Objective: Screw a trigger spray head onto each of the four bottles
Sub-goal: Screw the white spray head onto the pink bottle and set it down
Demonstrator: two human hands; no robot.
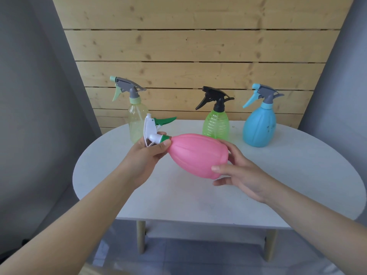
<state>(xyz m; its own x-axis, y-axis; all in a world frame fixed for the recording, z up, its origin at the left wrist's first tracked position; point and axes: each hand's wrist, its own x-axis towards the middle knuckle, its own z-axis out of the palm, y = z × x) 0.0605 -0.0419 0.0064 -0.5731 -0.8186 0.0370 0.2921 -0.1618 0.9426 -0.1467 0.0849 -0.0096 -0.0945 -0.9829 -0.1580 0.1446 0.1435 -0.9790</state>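
Pink plastic identifies the pink bottle, which is held on its side above the middle of the white oval table, neck toward 9 o'clock and base toward 3 o'clock. A white spray head with a green trigger and a green collar sits at the neck; how far it is screwed down cannot be told.

The left hand grips the collar and lower part of the white spray head, with thumb and fingers curled round it. The right hand holds the base end of the pink bottle, thumb on the near side, fingers spread round the far side and underside.

Three bottles stand upright along the far edge of the table, each with a head fitted:
- At 11 o'clock from the pink bottle: the pale green clear bottle, carrying a grey spray head with a mint trigger. It stands just behind the white spray head.
- At 12 o'clock: the bright green bottle, carrying a black spray head. It stands just behind the pink bottle.
- At 2 o'clock: the blue bottle, carrying a grey and blue spray head. It stands well apart from the hands.

All three triggers point toward 9 o'clock. A wooden slat wall stands behind the table.
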